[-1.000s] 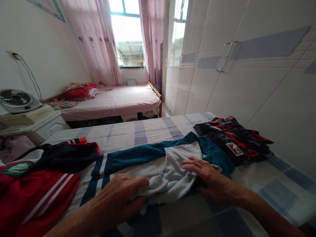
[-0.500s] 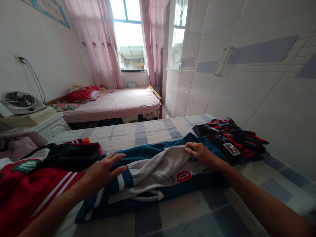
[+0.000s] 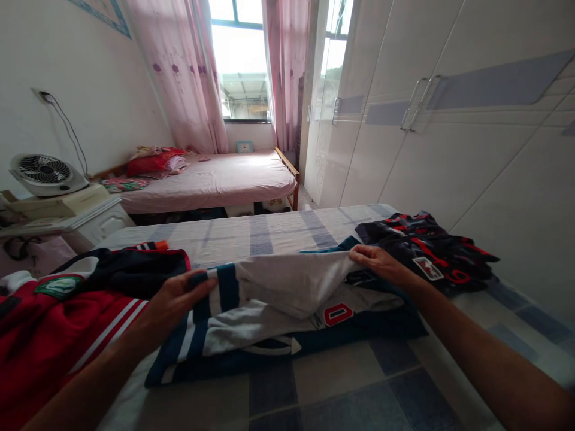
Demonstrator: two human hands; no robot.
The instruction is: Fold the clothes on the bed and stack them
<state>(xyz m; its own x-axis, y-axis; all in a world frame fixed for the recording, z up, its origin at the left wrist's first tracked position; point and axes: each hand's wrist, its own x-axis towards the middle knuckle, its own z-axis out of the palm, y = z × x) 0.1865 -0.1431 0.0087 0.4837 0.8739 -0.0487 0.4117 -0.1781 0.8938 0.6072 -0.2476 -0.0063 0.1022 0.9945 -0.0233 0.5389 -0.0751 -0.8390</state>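
A teal and grey long-sleeved top (image 3: pixel 314 329) lies partly folded on the bed in front of me. It has white-striped teal bands and a red letter patch. One grey sleeve (image 3: pixel 291 275) is lifted and stretched between my hands. My left hand (image 3: pixel 191 290) pinches its striped cuff end, thumb on top. At the sleeve's other end, my right hand (image 3: pixel 372 260) grips the upper edge between thumb and fingers. Left of me, a red and black garment (image 3: pixel 103 305) with white stripes lies beside my left forearm. A black and red patterned garment (image 3: pixel 431 251) lies folded beyond my right hand.
The garments rest on a bed with a blue and white checked sheet (image 3: pixel 341 383). A white wardrobe (image 3: pixel 404 173) runs along the right. A pink-sheeted bed (image 3: pixel 215 179) stands by the window. At left, a fan (image 3: pixel 47 173) sits above a white cabinet (image 3: pixel 101 224).
My left hand has closed on the cuff, and both hands have raised the grey sleeve. The bunched sleeve is now drawn out flatter along its top edge. The view has shifted slightly.
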